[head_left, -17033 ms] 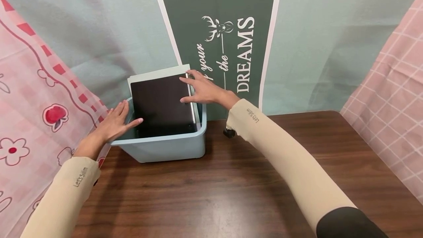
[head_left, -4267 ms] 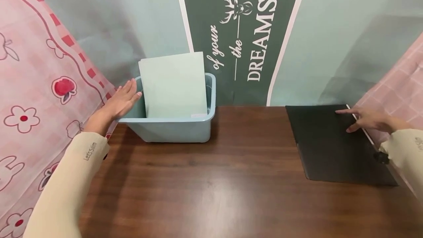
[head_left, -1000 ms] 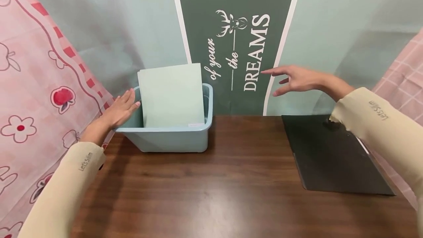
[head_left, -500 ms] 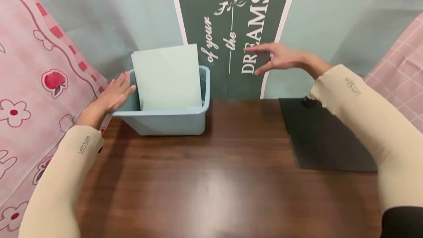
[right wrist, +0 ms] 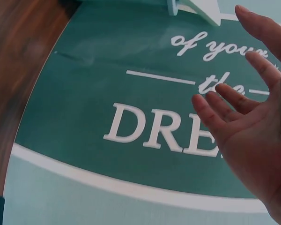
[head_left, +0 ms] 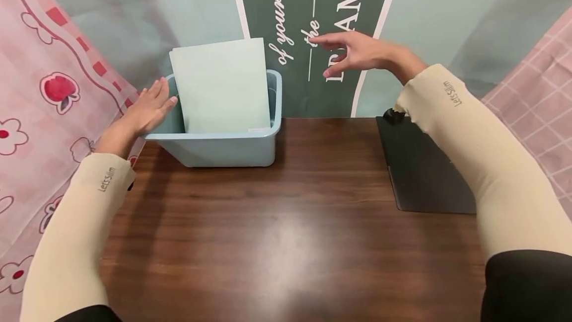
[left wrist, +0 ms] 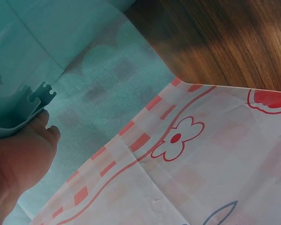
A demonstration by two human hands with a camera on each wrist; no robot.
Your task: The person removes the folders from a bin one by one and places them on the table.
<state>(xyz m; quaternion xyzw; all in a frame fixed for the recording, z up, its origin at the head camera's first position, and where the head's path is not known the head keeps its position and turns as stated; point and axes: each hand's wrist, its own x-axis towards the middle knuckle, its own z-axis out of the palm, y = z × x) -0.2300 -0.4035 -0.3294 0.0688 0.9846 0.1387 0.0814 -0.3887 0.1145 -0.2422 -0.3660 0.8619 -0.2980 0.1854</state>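
A light blue plastic bin (head_left: 219, 151) stands at the back left of the table. Inside it, pale green folders or sheets (head_left: 222, 86) lean upright, their lower ends hidden by the front wall. My left hand (head_left: 144, 110) rests on the bin's left rim with its fingers extended. To the right of the bin my right hand (head_left: 357, 52) hovers in the air, holding nothing, fingers spread and slightly bent, as the right wrist view also shows. A flat black folder (head_left: 422, 173) lies on the right of the table, partly hidden under my right forearm.
The brown wooden table (head_left: 286, 222) extends in front of the bin. A green printed curtain (head_left: 295, 88) hangs close behind it. Pink patterned cloths hang at the left (head_left: 27, 173) and at the right (head_left: 540, 108).
The black folder, first in the bin, came to lie at the table's right. My right hand has left it and moved left toward the bin. My left hand stays at the rim.
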